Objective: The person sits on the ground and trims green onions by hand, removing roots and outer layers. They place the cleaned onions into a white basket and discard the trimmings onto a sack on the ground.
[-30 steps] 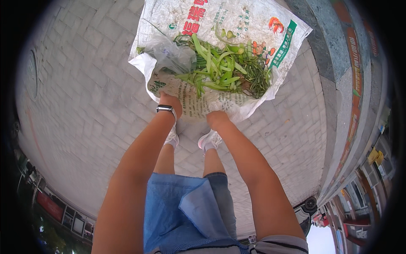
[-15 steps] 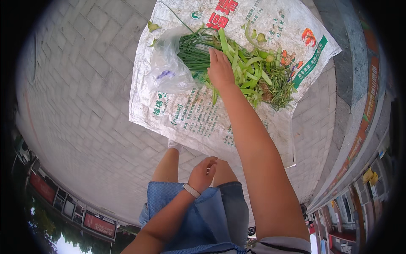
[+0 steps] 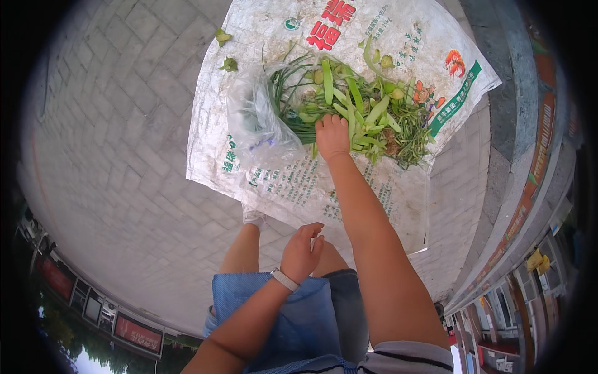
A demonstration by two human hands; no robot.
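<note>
A heap of green vegetable pieces lies on a white printed woven sack spread over the paving. On its left side, long thin chives run into the mouth of a clear plastic bag. My right hand has its fingers curled down around the near ends of the chives, beside the bag's mouth. Flat light-green pods and thin stringy trimmings lie against and beyond its right side. My left hand, with a pale watch band at the wrist, hovers over my knees, empty, its thumb apart from loosely bent fingers.
Round, pale-green husked pods sit at the heap's far edge, and another husked pod is at the sack's left edge. A blue apron covers my lap. Grey paving surrounds the sack; a stone kerb curves along the right.
My right hand has drawn back toward me and its fingers have curled in. The chives now bend in an arc, and the bag's mouth has shifted slightly nearer. My left thumb has spread.
</note>
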